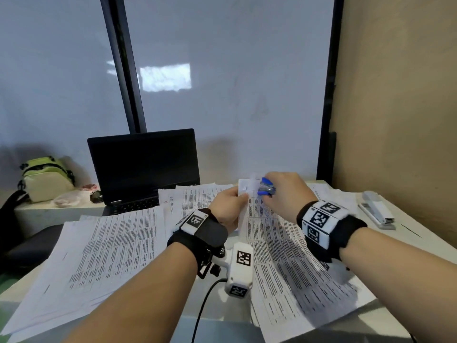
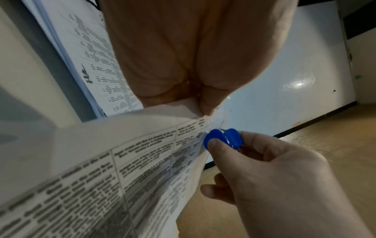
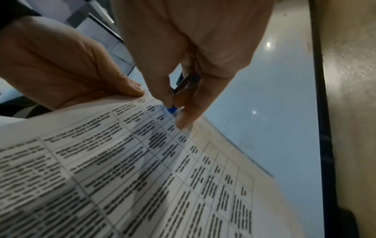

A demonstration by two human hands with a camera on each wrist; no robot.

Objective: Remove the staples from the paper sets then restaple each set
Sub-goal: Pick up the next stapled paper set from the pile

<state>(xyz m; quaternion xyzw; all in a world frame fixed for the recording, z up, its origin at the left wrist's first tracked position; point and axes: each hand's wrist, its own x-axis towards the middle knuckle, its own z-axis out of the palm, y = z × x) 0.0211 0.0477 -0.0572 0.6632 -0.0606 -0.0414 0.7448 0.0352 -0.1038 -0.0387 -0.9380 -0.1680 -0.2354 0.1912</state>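
Staple remover at the paper set's top corner
Left hand pinches the lifted paper set above the counter; right hand squeezes the blue staple remover against that corner

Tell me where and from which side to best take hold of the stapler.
Probably grip the stapler across its long grey body, near the middle, coming from above. It lies flat on the table, nothing on it, right of the right hand.

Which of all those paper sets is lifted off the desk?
The paper set pinched by the left hand, its corner at the blue staple remover; others lie flat.
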